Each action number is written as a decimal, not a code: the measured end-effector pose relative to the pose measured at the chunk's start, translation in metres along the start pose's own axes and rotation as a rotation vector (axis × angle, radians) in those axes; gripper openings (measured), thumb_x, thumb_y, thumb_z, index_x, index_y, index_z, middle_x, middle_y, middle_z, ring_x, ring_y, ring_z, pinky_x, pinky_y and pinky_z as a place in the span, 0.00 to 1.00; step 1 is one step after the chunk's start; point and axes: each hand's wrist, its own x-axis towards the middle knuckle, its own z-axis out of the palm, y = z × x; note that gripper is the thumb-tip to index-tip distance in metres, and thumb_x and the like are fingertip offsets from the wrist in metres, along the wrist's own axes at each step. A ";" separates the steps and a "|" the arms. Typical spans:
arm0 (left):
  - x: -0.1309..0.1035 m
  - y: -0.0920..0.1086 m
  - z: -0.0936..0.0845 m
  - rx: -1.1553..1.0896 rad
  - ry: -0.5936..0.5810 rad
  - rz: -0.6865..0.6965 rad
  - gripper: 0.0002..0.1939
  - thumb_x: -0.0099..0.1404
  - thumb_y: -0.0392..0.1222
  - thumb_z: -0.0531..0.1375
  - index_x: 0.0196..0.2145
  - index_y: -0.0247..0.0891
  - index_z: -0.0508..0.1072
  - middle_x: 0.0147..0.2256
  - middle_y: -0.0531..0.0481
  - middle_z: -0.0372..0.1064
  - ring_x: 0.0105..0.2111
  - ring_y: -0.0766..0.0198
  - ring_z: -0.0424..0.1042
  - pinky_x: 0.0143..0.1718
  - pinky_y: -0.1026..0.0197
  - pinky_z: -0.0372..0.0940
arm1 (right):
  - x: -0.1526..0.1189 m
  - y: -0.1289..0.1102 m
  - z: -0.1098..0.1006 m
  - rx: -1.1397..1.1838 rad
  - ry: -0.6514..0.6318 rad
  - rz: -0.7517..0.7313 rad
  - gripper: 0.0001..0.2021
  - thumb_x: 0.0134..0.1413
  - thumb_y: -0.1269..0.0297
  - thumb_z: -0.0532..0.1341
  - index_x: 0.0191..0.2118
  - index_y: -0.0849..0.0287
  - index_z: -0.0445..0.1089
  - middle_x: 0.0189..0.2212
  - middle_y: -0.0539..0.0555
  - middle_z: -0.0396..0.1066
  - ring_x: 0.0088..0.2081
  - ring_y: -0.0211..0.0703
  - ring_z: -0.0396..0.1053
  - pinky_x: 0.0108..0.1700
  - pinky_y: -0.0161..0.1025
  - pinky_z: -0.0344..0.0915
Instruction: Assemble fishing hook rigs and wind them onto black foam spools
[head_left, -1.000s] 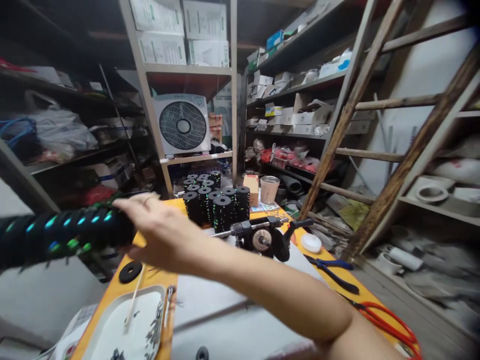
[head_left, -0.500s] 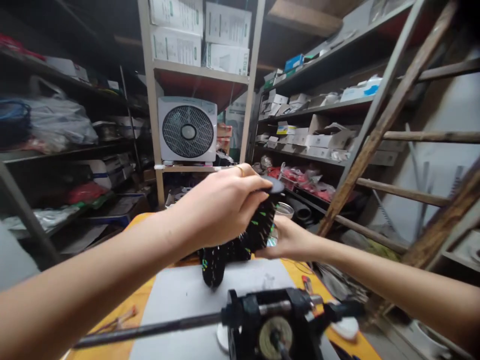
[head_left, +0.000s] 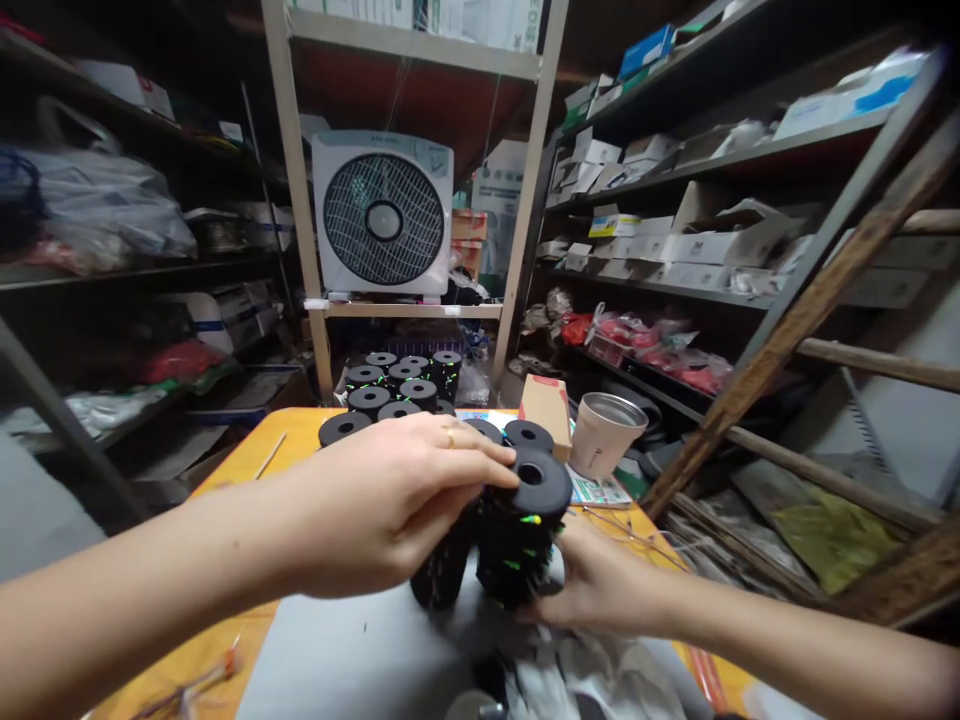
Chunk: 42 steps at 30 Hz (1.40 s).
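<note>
A black spool (head_left: 516, 548), with a round holed top and green and yellow bits along its side, stands roughly upright between my hands. My left hand (head_left: 420, 495), a ring on one finger, has its fingers closed on the spool's upper left rim. Low on the right side, my right hand (head_left: 600, 578) grips the same spool, its fingertips partly hidden behind it. Similar black spools (head_left: 405, 388) stand grouped at the back of the table, several of them, and others are close behind the held one. White sheeting (head_left: 337, 650) lies beneath.
Behind the spools are a cardboard box (head_left: 546, 408) and a pale cup (head_left: 606, 435) on the yellow table (head_left: 247, 500). A box fan (head_left: 384, 215) sits on the shelf ahead. A wooden ladder (head_left: 795, 320) leans at right. Something blurred is at the bottom edge.
The view has shifted forward, showing the grouped spools, box and cup more fully. The held spool and both hands sit lower in view. The black machine in front has mostly left the picture.
</note>
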 end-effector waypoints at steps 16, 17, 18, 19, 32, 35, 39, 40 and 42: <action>-0.020 -0.016 0.029 -0.058 -0.096 -0.070 0.25 0.68 0.24 0.49 0.58 0.36 0.71 0.62 0.45 0.68 0.57 0.55 0.59 0.59 0.51 0.63 | 0.001 0.023 0.045 0.109 0.103 0.084 0.30 0.41 0.74 0.70 0.54 0.56 0.69 0.48 0.53 0.76 0.46 0.53 0.72 0.48 0.46 0.71; -0.022 -0.017 0.029 -0.060 -0.098 -0.068 0.25 0.68 0.24 0.49 0.59 0.36 0.71 0.62 0.46 0.68 0.57 0.56 0.59 0.59 0.52 0.62 | 0.002 0.022 0.047 0.114 0.105 0.083 0.30 0.41 0.74 0.70 0.54 0.56 0.69 0.48 0.53 0.75 0.46 0.53 0.72 0.48 0.46 0.71; -0.024 -0.018 0.028 -0.060 -0.096 -0.066 0.25 0.68 0.24 0.49 0.59 0.37 0.71 0.62 0.47 0.68 0.57 0.57 0.59 0.59 0.53 0.62 | 0.004 0.020 0.048 0.119 0.103 0.080 0.30 0.41 0.73 0.70 0.55 0.56 0.69 0.48 0.53 0.75 0.46 0.53 0.72 0.48 0.47 0.71; -0.026 -0.019 0.028 -0.060 -0.092 -0.062 0.26 0.69 0.24 0.48 0.59 0.38 0.70 0.62 0.47 0.68 0.57 0.58 0.59 0.59 0.54 0.62 | 0.005 0.018 0.049 0.124 0.099 0.075 0.31 0.41 0.73 0.71 0.55 0.56 0.69 0.48 0.54 0.75 0.47 0.54 0.72 0.49 0.47 0.71; -0.038 -0.022 0.033 -0.011 0.015 -0.051 0.23 0.71 0.26 0.47 0.57 0.42 0.70 0.59 0.47 0.69 0.56 0.57 0.59 0.56 0.52 0.63 | -0.001 -0.005 0.033 0.068 0.033 0.151 0.30 0.41 0.73 0.71 0.54 0.59 0.68 0.49 0.57 0.75 0.48 0.56 0.73 0.49 0.49 0.71; -0.039 -0.019 0.033 0.012 0.011 -0.055 0.23 0.72 0.27 0.47 0.57 0.43 0.70 0.60 0.48 0.68 0.56 0.57 0.60 0.56 0.52 0.63 | -0.006 -0.013 0.026 0.043 0.020 0.172 0.27 0.45 0.72 0.70 0.54 0.60 0.68 0.47 0.58 0.76 0.47 0.56 0.73 0.49 0.50 0.71; -0.036 -0.015 0.033 -0.028 0.077 -0.048 0.23 0.73 0.28 0.47 0.59 0.43 0.68 0.59 0.46 0.68 0.58 0.57 0.60 0.57 0.54 0.62 | -0.008 -0.010 0.026 0.034 0.019 0.200 0.23 0.48 0.69 0.70 0.52 0.60 0.69 0.45 0.58 0.77 0.44 0.54 0.74 0.48 0.51 0.72; -0.038 -0.014 0.031 -0.042 0.118 -0.060 0.23 0.73 0.28 0.46 0.59 0.43 0.68 0.58 0.46 0.69 0.59 0.57 0.61 0.58 0.54 0.62 | -0.008 -0.009 0.026 0.040 0.017 0.201 0.22 0.48 0.69 0.69 0.51 0.60 0.69 0.45 0.58 0.77 0.45 0.54 0.75 0.49 0.50 0.72; -0.045 -0.014 0.023 -0.046 0.186 -0.127 0.23 0.74 0.30 0.47 0.59 0.47 0.67 0.57 0.48 0.69 0.59 0.57 0.61 0.59 0.54 0.61 | -0.010 -0.007 0.024 0.054 0.006 0.199 0.19 0.50 0.69 0.68 0.50 0.59 0.70 0.45 0.58 0.77 0.45 0.53 0.75 0.49 0.50 0.73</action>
